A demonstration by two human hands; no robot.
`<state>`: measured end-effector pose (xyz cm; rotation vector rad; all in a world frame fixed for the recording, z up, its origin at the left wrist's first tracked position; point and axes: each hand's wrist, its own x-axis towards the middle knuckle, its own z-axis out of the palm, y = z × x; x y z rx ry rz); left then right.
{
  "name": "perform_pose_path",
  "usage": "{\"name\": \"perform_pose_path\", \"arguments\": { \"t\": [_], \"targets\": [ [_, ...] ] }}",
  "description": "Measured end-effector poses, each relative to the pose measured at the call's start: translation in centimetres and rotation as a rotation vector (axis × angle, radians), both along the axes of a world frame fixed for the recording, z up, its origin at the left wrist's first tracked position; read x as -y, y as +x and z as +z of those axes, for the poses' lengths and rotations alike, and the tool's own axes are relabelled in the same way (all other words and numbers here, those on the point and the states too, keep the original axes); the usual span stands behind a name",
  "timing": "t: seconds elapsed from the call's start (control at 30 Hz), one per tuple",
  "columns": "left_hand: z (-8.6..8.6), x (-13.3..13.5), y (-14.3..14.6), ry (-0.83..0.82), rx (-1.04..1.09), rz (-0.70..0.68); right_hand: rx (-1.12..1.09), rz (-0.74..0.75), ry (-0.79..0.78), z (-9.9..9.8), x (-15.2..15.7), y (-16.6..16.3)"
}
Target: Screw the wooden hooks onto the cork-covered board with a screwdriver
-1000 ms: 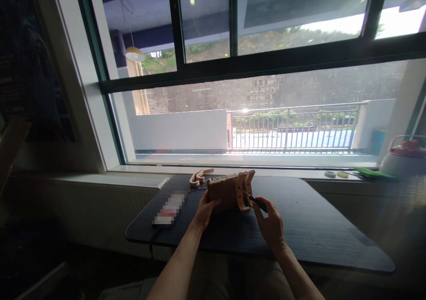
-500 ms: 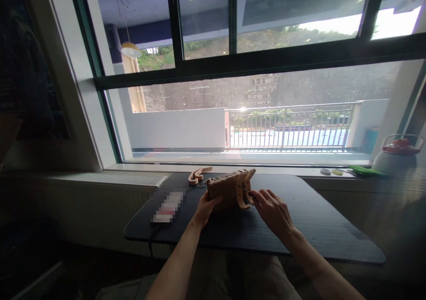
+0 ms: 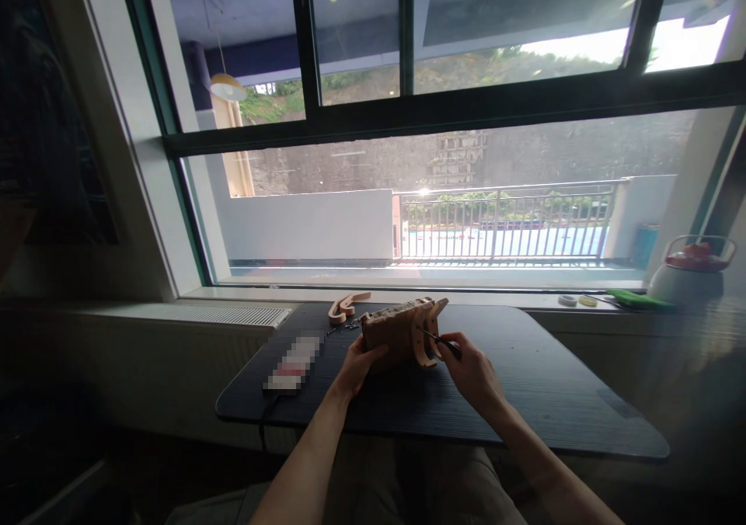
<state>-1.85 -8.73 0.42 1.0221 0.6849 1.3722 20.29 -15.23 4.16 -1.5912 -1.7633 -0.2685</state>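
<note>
While the wooden box (image 3: 389,332) stood on edge near the far middle of the dark table (image 3: 536,389), my left hand (image 3: 354,366) gripped its near left end, fingers curled against the wood. My right hand (image 3: 473,371) pinched a screwdriver (image 3: 441,342) between thumb and fingertips, its tip touching the curved wooden pieces (image 3: 430,325) at the box's right end. Another curved piece (image 3: 345,306) lay just behind the box, and a kettle (image 3: 691,275) sat well apart on the right sill.

Home room (radiator (image 3: 233,316), balcony railing (image 3: 501,234))
</note>
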Motion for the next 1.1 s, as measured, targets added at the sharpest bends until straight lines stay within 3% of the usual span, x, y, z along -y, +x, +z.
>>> {"name": "perform_pose_path", "arguments": {
  "t": [0.37, 0.53, 0.67, 0.8, 0.97, 1.1],
  "targets": [
    [-0.3, -0.2, 0.4, 0.026, -0.098, 0.088, 0.255, 0.1, -0.005, 1.4, 0.4, -0.7],
    [0.2, -0.1, 0.1, 0.068, -0.176, 0.045, 0.262, 0.083, 0.003, 1.4, 0.5, -0.4],
    [2.6, 0.4, -1.8, 0.158, -0.316, 0.035, 0.245, 0.075, 0.005, 1.3, 0.9, -0.2],
    [6.4, 0.9, -2.4, 0.315, -0.472, 0.176, 0.233, 0.081, -0.003, 1.1, 0.9, -0.3],
    [10.0, -0.1, 1.8, 0.512, -0.714, 0.123, 0.229, 0.072, -0.007, 1.1, 0.9, -0.4],
    [10.5, -1.1, 4.2, 0.593, -0.945, 0.087, 0.244, 0.073, -0.003, 1.2, 0.9, -0.4]
  ]
}}
